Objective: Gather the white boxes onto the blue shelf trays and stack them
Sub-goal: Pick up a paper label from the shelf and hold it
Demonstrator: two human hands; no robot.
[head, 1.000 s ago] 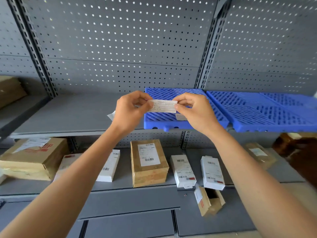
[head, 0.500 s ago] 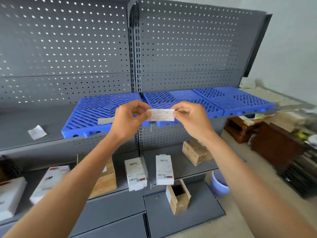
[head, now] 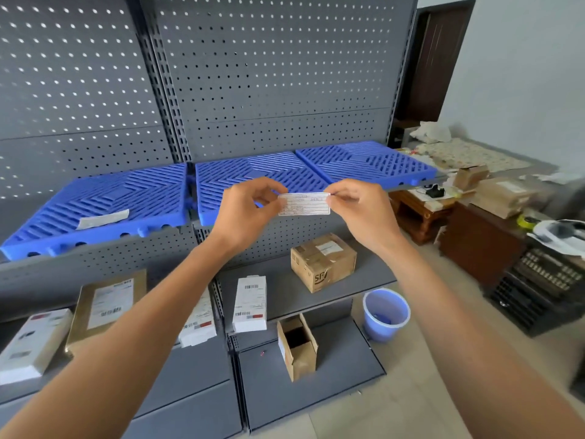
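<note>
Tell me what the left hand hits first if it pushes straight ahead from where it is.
Probably the front edge of the middle blue tray, right behind the left hand and the label it pinches; depth is unclear from this single view.

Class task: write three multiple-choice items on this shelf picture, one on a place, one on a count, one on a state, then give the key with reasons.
1. Where does the purple bucket stand?
A. on the floor right of the shelving
B. on a blue tray
C. on the wooden table

2. How many blue trays lie on the shelf?
A. one
B. three
C. five

3. The open-topped brown box is
A. taped shut
B. crushed flat
C. upright and open

Key: A, it sits on the floor tiles; B, three lie side by side; C, its dark inside shows.
</note>
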